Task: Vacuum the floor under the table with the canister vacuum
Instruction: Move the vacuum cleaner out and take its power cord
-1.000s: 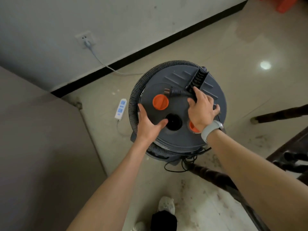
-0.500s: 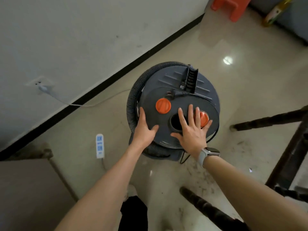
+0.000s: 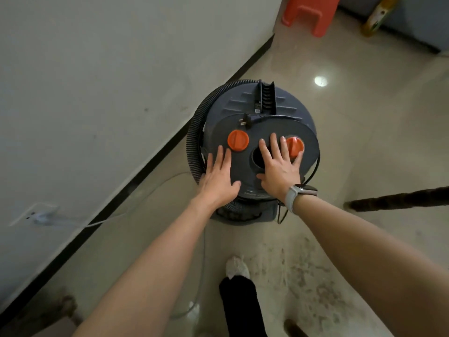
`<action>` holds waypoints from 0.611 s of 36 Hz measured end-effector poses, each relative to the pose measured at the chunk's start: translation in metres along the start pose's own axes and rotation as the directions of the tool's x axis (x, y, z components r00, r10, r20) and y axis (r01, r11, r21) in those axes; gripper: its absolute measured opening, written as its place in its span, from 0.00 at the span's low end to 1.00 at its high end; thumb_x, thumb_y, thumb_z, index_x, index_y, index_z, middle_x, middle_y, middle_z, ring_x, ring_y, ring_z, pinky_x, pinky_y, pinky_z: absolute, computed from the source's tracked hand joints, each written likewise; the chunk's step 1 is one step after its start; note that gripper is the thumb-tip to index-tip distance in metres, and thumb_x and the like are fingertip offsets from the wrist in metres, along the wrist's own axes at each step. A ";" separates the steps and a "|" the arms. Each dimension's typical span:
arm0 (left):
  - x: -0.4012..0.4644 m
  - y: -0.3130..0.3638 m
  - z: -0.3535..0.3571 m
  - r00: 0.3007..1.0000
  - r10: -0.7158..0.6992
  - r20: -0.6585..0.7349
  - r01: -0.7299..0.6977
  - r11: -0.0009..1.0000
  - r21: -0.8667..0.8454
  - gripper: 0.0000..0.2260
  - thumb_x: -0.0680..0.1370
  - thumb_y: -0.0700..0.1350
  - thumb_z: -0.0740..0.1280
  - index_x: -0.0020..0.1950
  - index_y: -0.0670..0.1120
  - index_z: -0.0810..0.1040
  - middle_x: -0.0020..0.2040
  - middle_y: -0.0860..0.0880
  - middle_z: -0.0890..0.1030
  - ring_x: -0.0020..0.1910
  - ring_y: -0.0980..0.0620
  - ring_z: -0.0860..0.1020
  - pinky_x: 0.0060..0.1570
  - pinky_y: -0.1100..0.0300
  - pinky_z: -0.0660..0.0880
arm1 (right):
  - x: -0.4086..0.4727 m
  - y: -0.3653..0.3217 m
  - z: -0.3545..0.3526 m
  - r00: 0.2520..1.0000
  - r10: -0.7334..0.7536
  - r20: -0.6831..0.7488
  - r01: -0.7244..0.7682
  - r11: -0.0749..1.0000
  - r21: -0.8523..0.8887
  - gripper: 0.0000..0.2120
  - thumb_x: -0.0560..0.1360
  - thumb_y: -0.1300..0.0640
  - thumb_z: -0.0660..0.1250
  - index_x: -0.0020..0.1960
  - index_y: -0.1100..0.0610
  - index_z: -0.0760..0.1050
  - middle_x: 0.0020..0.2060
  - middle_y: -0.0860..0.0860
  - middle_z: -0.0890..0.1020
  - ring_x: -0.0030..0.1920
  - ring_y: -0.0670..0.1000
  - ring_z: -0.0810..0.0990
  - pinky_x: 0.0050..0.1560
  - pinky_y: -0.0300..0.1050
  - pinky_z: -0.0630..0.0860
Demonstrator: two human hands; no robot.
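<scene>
While both palms lie flat, the round grey plastic canister vacuum (image 3: 272,122) stands on the floor
Left hand (image 3: 220,177) and right hand (image 3: 279,170) rest spread open on its lid, gripping nothing

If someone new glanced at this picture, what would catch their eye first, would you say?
Probably the round grey vacuum standing mid-floor beside the wall, with both hands laid flat on its lid: the left hand near the ribbed hose, the right hand partly covering an orange knob. A red stool stands at the top.

Wall (image 3: 97,81) hems canister vacuum (image 3: 260,122) left; right floor (image 3: 364,142) open.
</scene>
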State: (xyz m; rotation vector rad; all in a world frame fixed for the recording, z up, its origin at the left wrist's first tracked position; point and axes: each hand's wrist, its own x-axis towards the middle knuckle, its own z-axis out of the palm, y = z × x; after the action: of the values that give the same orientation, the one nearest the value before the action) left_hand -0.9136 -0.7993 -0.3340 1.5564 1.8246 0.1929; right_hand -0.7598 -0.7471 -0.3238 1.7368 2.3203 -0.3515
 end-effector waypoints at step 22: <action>0.122 -0.010 -0.042 0.962 0.172 -0.213 -0.079 0.920 0.383 0.42 0.64 0.47 0.77 0.75 0.43 0.64 0.76 0.43 0.63 0.75 0.39 0.59 0.66 0.35 0.64 | 0.206 0.061 -0.079 0.976 0.109 -0.189 -0.070 0.977 0.204 0.22 0.80 0.45 0.55 0.72 0.52 0.62 0.70 0.54 0.67 0.71 0.59 0.62 0.67 0.61 0.60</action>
State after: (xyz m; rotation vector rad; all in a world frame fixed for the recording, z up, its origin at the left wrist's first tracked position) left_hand -0.9486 -0.6777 -0.3595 1.9925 2.0377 0.1030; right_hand -0.7612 -0.5181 -0.3175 2.0502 2.4016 -0.4205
